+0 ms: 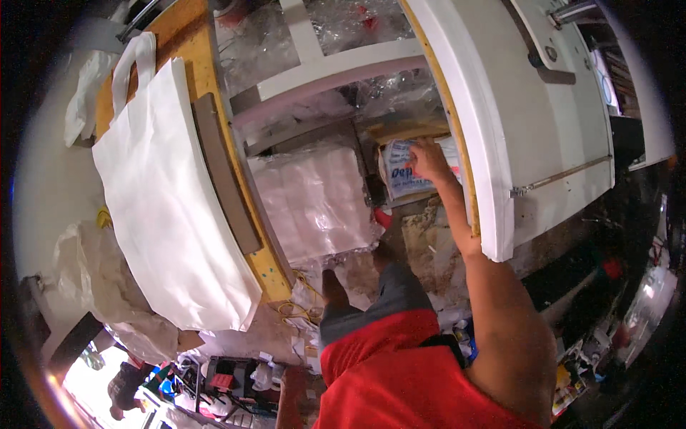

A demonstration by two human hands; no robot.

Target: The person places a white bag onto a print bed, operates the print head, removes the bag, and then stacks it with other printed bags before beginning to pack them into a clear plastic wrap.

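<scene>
My right arm reaches forward beneath the white table frame. My right hand (431,160) is on a white plastic package with blue and red print (406,187), its fingers bent and closed against the upper part. That package lies in an open brown cardboard box (393,134). Low in the picture, my left arm (289,400) hangs beside my body, and its fingers cannot be made out. Left of the box, a large clear-wrapped bundle of white material (314,204) rests on the lower level.
A white tote bag (168,193) lies on the yellow-brown board (275,279) at left, over a grey strip (221,171). The white table beam (471,107) runs close beside my right arm. Crumpled clear plastic (357,32) fills the far shelf. Yellow cord (296,311) lies near my feet.
</scene>
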